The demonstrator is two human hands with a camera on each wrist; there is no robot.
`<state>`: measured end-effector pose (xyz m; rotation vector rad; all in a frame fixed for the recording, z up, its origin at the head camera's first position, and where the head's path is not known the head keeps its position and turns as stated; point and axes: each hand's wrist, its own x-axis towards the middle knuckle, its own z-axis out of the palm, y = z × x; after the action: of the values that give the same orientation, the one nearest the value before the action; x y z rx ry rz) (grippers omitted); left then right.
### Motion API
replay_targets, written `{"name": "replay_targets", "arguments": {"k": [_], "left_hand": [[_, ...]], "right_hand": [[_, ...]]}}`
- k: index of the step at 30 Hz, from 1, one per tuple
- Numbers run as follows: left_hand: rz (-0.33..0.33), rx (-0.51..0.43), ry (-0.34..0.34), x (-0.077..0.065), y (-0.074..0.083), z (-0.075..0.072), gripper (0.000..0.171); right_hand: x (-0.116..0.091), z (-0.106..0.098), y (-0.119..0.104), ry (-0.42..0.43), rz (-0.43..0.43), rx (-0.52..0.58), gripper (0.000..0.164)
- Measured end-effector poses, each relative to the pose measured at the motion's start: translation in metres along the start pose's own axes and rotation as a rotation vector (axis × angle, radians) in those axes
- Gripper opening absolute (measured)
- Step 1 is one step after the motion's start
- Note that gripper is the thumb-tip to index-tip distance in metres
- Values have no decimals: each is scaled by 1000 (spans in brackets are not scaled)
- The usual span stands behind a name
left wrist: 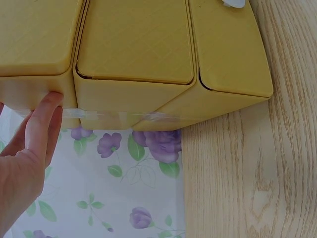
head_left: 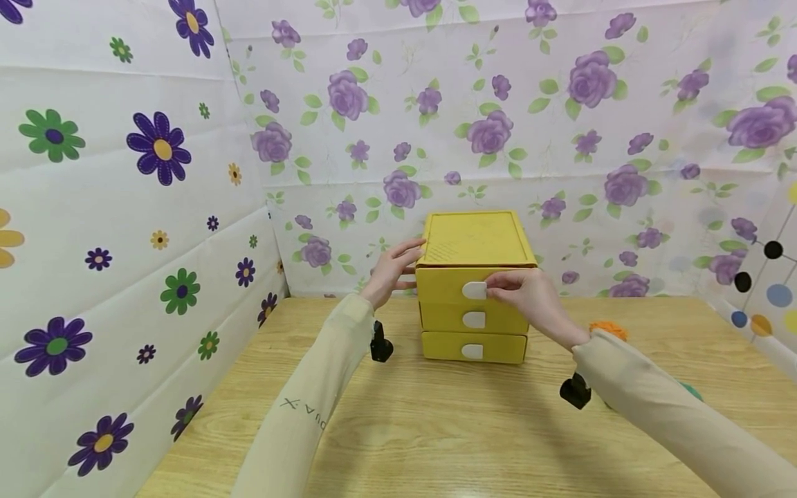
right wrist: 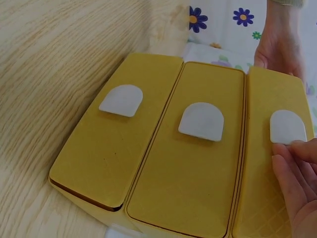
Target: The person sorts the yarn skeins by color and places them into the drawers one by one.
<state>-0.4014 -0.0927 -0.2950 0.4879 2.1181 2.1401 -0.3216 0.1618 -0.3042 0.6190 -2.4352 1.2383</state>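
A yellow three-drawer storage box [head_left: 476,238] stands on the wooden table against the back wall. Each drawer front carries a white rounded pull tab. My right hand [head_left: 538,297] pinches the top drawer's pull tab [head_left: 474,290] between thumb and fingers at its right edge. In the right wrist view, fingertips meet the edge of that same tab [right wrist: 288,127]. My left hand [head_left: 394,272] rests against the box's left side near the top, fingers extended. Seen from the left wrist, the left hand's fingers [left wrist: 42,124] touch the side wall beside the top drawer.
The middle drawer's tab [head_left: 474,319] and bottom drawer's tab [head_left: 472,351] are untouched. Beyond my right forearm an orange object [head_left: 610,329] lies on the table [head_left: 436,429], and a green one [head_left: 692,392] is partly hidden by the sleeve. Flower-patterned sheets line the walls.
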Motion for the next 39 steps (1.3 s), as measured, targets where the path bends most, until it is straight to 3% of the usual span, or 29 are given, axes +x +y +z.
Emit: {"name": "replay_targets", "arguments": {"k": [16,21,25,39], "left_hand": [[-2,-7,2,0,3,1,40],[-5,-3,14,0,2,1,39],[-7,1,14,0,1,2,39],[-2,-2,17,1,1,2,39]], "right_hand": [[10,-1,6,-9,46,18,13],[9,0,7,-18,57,79,17],[4,1,8,-20,88,115,22],[-22,17,23,19,142,61,22]]}}
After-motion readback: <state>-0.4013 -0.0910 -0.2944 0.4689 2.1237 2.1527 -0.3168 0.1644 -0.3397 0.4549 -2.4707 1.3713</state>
